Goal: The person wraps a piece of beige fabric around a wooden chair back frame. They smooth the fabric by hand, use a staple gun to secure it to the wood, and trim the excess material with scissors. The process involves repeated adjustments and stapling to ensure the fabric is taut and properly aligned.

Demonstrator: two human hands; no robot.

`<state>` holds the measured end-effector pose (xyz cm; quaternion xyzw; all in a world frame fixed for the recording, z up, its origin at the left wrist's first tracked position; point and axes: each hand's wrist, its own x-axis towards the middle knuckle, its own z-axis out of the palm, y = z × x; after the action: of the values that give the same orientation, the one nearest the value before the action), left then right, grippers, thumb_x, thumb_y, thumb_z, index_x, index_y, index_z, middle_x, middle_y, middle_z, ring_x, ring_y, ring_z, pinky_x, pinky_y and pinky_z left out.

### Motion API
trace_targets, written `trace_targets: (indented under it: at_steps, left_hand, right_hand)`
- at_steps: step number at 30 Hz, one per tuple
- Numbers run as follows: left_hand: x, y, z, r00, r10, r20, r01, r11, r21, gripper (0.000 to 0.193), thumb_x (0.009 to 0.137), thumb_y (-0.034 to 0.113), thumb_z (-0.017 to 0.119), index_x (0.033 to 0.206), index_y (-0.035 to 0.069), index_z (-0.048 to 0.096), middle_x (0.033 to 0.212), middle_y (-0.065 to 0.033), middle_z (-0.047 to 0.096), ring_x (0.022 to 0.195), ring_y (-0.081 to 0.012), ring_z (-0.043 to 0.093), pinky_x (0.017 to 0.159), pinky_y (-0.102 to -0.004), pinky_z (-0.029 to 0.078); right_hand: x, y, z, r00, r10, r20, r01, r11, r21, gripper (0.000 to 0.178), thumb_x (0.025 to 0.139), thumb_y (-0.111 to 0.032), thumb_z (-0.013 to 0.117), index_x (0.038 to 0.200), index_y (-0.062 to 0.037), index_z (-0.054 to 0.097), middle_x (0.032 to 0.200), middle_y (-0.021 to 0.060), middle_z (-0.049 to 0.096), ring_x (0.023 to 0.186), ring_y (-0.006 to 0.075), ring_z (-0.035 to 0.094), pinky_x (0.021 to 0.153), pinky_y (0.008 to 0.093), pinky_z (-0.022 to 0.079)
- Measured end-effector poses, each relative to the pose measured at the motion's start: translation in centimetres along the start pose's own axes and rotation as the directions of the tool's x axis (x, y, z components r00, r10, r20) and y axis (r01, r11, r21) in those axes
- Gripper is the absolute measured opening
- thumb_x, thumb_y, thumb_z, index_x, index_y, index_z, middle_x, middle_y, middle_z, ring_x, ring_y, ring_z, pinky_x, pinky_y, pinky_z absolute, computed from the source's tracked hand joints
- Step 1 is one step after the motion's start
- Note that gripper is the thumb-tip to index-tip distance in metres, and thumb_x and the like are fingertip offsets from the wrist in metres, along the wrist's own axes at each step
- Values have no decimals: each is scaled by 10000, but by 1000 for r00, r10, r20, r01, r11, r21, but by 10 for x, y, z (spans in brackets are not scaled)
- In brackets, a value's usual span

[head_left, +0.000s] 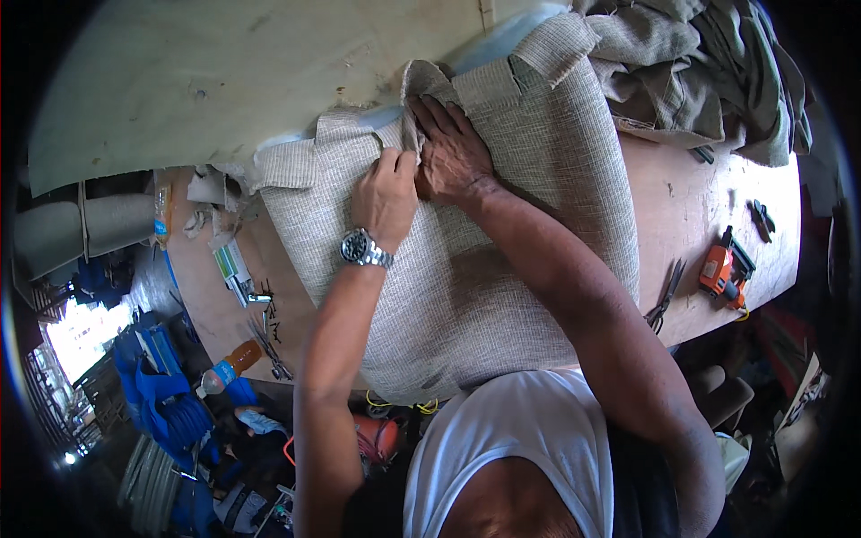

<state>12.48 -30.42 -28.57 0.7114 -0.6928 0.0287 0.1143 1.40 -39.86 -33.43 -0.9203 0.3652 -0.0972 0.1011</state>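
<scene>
A grey-beige woven upholstery fabric (430, 278) drapes over a large rounded piece on the table, its edge flaps folded up along the far side. Bluish material (507, 40) shows beneath that edge. My left hand (387, 199), with a metal watch (359, 247) on its wrist, is closed with its fingertips pinching the fabric beside an upright fold. A short dark strip pokes out by those fingers. Just to the right, my right hand (453, 152) lies flat on the cloth, fingers stretched forward against the raised fold. Its thumb is partly hidden.
An orange staple gun (717, 269), pliers (762, 221) and scissors (665, 296) lie on the table at right. More fabric (682, 72) is heaped at far right. A pale sheet (224, 81) spans the far left. Bottles (235, 360), a small box (231, 264) and metal tools sit at left.
</scene>
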Motion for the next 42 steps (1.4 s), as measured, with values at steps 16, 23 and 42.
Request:
trace_targets:
  at_steps: [16,23,42]
  left_hand:
    - [-4,-18,4,931,-96,351,-11,957,291,741,905,290,553,1550,-5,341,1633,-145,331,1530,-272,263,1251,-454,190]
    - [17,-30,8,936,-40,351,-44,973,228,762,855,289,671,1527,36,416,1618,-143,361,1523,-269,282,1230,-427,230]
    - [35,-58,35,967,84,241,-149,952,269,621,886,337,586,1436,60,501,1343,-109,606,1337,-241,481,1206,-414,236]
  right_hand:
    - [14,-12,17,984,5,-180,-3,1000,15,538,982,-324,426,1337,56,564,1469,218,517,1444,346,351,1192,485,221]
    - [30,-7,15,989,-1,-147,-4,1000,-31,459,962,-290,478,1289,8,601,1322,150,557,1291,297,438,1103,428,305]
    - [8,-8,-1,983,-116,-142,106,991,-75,359,967,-261,506,1239,-69,640,1312,101,626,1321,239,526,1154,493,336]
